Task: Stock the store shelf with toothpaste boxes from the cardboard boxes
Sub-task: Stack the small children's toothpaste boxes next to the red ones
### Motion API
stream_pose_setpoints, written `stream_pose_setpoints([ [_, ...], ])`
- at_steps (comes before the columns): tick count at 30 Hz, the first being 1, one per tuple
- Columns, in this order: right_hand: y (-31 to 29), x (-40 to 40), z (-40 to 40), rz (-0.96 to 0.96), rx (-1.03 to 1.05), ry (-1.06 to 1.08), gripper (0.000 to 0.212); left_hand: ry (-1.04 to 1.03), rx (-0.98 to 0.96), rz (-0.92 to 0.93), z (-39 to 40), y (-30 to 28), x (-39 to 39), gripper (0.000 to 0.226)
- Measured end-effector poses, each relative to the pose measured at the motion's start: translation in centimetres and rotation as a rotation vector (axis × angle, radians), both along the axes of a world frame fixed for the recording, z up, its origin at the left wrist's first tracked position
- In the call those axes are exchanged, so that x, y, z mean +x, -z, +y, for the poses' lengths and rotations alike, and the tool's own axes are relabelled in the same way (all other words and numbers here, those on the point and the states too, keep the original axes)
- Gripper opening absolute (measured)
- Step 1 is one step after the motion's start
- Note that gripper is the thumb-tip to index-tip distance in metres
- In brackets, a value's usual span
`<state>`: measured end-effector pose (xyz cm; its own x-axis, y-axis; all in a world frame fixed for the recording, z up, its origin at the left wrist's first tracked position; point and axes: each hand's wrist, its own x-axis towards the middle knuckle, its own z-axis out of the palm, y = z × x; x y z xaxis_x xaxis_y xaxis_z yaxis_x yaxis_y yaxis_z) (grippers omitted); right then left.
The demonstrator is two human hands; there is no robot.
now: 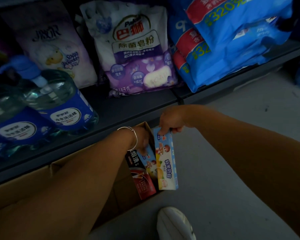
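At lower center of the frame, a person reaches both arms into an open cardboard box (62, 172) on the floor below a store shelf (128, 108), pulling out stock. The right hand (171, 122) pinches the top end of a pale blue children's toothpaste box (165, 160), held upright at the carton's right edge. The left hand (143, 141), a silver bangle (131, 135) on its wrist, appears to grip 2 more boxes inside, a matching blue one (148, 160) and a red-and-black one (142, 177), though dim light blurs its fingers. The retrieval step is in hand; next, the boxes must be lifted clear and carried to a shelf. The carton's other contents are hidden. Soap powder bags (139, 54) and dish detergent bottles (62, 104) fill the upper frame.
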<state>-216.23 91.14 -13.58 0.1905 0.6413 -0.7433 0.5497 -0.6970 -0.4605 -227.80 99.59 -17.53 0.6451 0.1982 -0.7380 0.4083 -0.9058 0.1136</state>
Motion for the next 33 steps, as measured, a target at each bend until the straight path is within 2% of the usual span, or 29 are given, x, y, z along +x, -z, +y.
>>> stream_pose_setpoints([
  [4, -2.5, -0.8, 0.0, -0.049, 0.045, -0.009, 0.015, -0.03, 0.038, -0.042, 1.2, -3.2, -1.7, 0.039],
  [10, -6.5, -2.7, -0.5, -0.023, 0.134, 0.056, 0.01, -0.138, 0.094, -0.134, 1.7, -8.8, -4.8, 0.04],
  [17, -12.9, -4.1, -1.7, 0.049, 0.309, 0.168, 0.027, -0.316, 0.098, -0.312, 1.6, -16.2, -8.1, 0.037],
  [24, -21.0, -4.9, -2.8, 0.087, 0.475, 0.24, 0.016, -0.439, 0.107, -0.497, 1.1, -24.5, -9.6, 0.029],
  [27, -24.3, -5.3, -3.2, 0.177, 0.534, 0.304, 0.016, -0.487, 0.106, -0.576, 0.8, -27.8, -9.9, 0.03],
  [33, -29.5, -6.3, -3.7, 0.181, 0.687, 0.354, 0.03, -0.524, 0.137, -0.723, 0.2, -33.0, -10.0, 0.023],
])
